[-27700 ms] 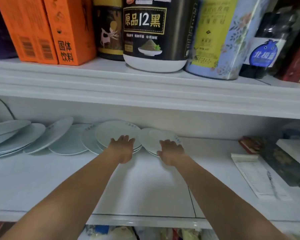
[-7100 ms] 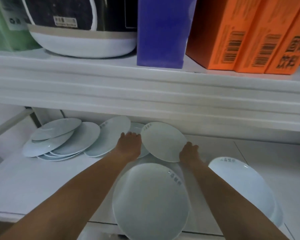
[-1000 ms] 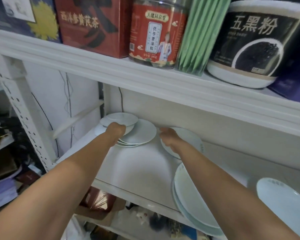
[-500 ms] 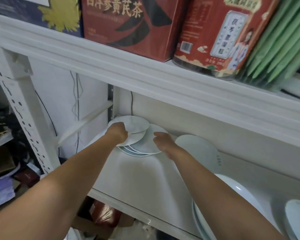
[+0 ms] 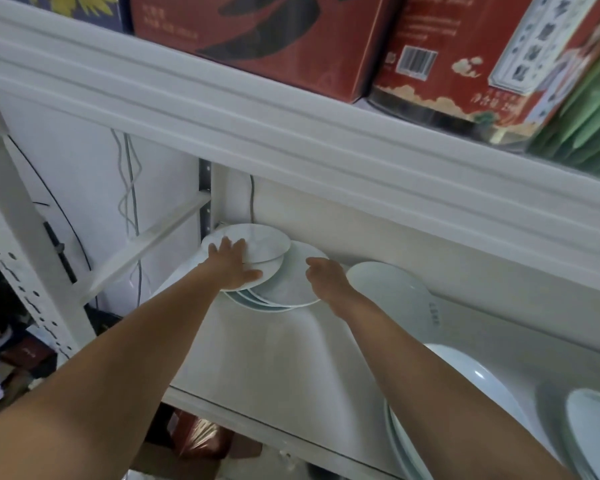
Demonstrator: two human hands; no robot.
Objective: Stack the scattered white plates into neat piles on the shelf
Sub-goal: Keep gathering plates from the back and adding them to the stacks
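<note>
Plate heap (image 5: pixel 288 289) sits in the far left corner of the lower shelf (image 5: pixel 274 362), close against the back wall. The plates are round, so there is no long axis. All lie face up and roughly flat, slipped over one another, so the heap fans from far left toward near right. Top plate (image 5: pixel 264 240) lies farthest back. Lower rims peek out along the near edge, and their count is unclear.

Left hand (image 5: pixel 231 266) lies palm down on the upper plates, fingers straight and spread, thumb out to the right. Right hand (image 5: pixel 326 278) is at the right rim of the widest plate in the heap. Its fingers are curled, but I cannot tell whether they grip the rim or only rest against it.

Single plate (image 5: pixel 388 289) lies flat just right of the right hand. Dark lettering on its right rim is too small to read. Near pile (image 5: pixel 485 389) sits at the near right of the shelf, largely hidden by the right forearm and cut off at the bottom. Edge plate (image 5: pixel 593 431) is cut off at the right.

Upper shelf (image 5: pixel 291 133) carries a red box (image 5: pixel 274 29), a red tin (image 5: pixel 447 64) and green packets (image 5: pixel 589 126), all cropped at the top. Left of the shelf are a perforated upright (image 5: pixel 21 244) and loose cables (image 5: pixel 129 195).
</note>
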